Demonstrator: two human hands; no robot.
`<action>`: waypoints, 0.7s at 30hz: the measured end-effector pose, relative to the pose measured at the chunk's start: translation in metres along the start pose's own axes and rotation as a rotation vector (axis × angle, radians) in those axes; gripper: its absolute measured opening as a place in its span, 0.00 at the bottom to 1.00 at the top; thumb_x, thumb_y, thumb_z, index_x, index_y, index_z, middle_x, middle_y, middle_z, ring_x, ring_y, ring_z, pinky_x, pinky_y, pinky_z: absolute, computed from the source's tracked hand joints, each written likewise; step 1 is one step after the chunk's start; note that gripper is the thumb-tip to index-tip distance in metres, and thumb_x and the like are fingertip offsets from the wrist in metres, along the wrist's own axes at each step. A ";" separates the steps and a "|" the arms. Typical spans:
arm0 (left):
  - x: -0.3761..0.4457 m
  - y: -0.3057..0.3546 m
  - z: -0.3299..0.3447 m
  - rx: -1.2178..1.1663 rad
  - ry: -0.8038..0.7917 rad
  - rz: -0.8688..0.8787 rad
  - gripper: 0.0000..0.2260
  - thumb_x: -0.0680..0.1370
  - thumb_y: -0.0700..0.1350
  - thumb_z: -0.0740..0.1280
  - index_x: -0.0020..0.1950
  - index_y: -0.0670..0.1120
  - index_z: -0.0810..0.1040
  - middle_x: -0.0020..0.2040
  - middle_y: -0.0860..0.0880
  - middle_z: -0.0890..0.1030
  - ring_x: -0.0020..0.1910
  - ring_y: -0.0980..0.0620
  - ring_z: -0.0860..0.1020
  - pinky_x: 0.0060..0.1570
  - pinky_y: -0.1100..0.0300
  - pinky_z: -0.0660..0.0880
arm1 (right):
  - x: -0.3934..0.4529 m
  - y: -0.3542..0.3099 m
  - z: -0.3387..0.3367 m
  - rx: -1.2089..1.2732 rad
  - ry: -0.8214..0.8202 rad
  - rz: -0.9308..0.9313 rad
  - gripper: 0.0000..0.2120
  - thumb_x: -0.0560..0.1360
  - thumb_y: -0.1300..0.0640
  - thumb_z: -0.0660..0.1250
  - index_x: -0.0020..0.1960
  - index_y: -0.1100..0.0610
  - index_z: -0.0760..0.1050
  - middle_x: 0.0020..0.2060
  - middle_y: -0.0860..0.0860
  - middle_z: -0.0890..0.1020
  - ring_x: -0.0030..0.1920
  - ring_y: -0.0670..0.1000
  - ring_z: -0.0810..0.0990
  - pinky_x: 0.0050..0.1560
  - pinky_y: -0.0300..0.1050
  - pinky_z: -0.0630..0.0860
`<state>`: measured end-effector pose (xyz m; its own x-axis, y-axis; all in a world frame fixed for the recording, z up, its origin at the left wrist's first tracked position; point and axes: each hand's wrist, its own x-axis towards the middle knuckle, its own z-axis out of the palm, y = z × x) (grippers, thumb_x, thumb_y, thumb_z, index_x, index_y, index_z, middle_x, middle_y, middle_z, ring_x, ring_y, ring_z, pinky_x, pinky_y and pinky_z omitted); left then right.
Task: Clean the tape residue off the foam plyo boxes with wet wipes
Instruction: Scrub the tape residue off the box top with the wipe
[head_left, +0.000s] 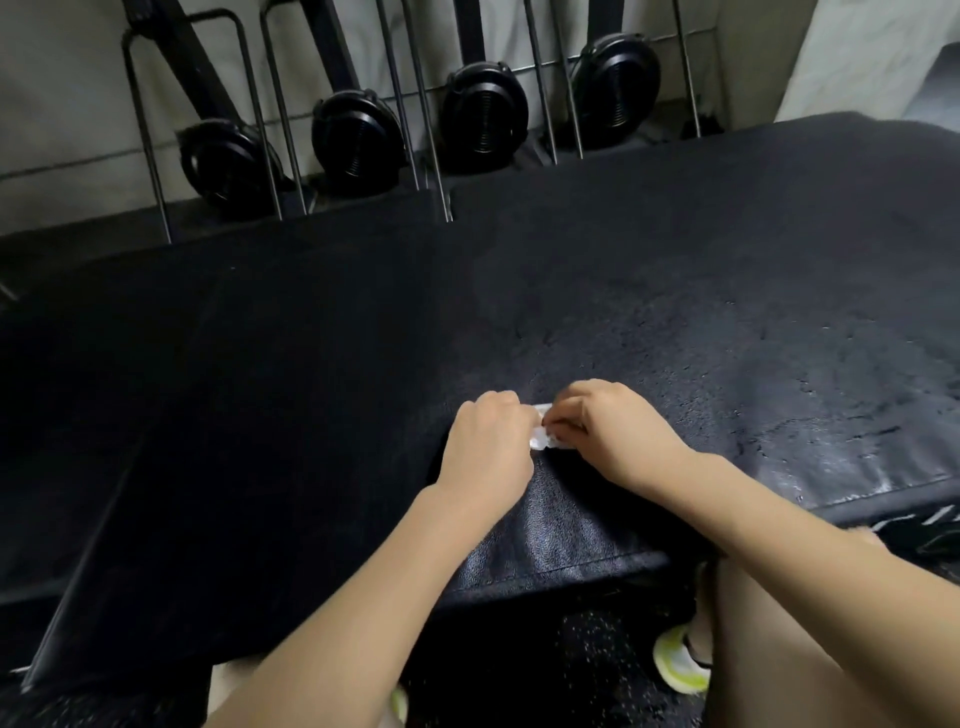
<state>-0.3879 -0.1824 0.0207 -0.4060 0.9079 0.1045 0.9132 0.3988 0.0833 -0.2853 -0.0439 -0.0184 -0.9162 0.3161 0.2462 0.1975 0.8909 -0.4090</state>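
Your left hand (488, 441) and your right hand (608, 431) meet over the near part of the black foam plyo box (649, 312), both with fingers curled down; between them you pinch a small white wet wipe (543, 434), bunched up and mostly hidden by your fingers, so each grip is narrow and holding the wipe; whether the wipe touches the box surface under your knuckles cannot be told. The wipe lies just beside the front edge of the box top, above the glossy front face (545, 551) that drops toward your knees; the top to the right of your hands shines wet and mottled (779, 415), while the part to the left looks dull and dark. A second black box (208, 389) sits against the first on the left, its top at about the same level. Beyond the boxes, against the pale wall, four black round fan housings (358, 140) stand in a row inside a thin metal rack (426, 119). Below, your bare knee (769, 639) shows at the right, and a white and yellow-green shoe (680, 660) rests on the speckled black floor (587, 660).
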 end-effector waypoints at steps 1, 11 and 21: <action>-0.008 0.003 0.002 -0.004 0.006 0.020 0.12 0.76 0.38 0.64 0.53 0.52 0.80 0.42 0.53 0.66 0.49 0.47 0.73 0.44 0.57 0.60 | -0.010 -0.003 -0.001 -0.002 0.005 -0.008 0.02 0.73 0.57 0.74 0.44 0.50 0.85 0.40 0.47 0.81 0.43 0.53 0.79 0.42 0.45 0.69; -0.052 0.020 0.005 -0.110 0.056 0.058 0.12 0.65 0.35 0.72 0.40 0.52 0.81 0.36 0.54 0.66 0.38 0.49 0.72 0.37 0.58 0.62 | -0.053 -0.008 0.003 0.015 0.039 -0.040 0.03 0.71 0.54 0.75 0.42 0.46 0.84 0.41 0.42 0.82 0.41 0.48 0.80 0.41 0.37 0.61; -0.022 0.003 -0.001 -0.103 -0.013 0.025 0.11 0.79 0.41 0.64 0.49 0.55 0.83 0.41 0.54 0.67 0.43 0.49 0.70 0.47 0.55 0.67 | -0.020 -0.010 0.011 -0.016 0.087 0.054 0.08 0.71 0.53 0.67 0.42 0.49 0.85 0.42 0.48 0.84 0.42 0.55 0.81 0.41 0.48 0.77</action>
<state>-0.3766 -0.2011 0.0201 -0.3821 0.9192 0.0952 0.9145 0.3613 0.1820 -0.2728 -0.0622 -0.0289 -0.8703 0.3906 0.3001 0.2522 0.8766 -0.4097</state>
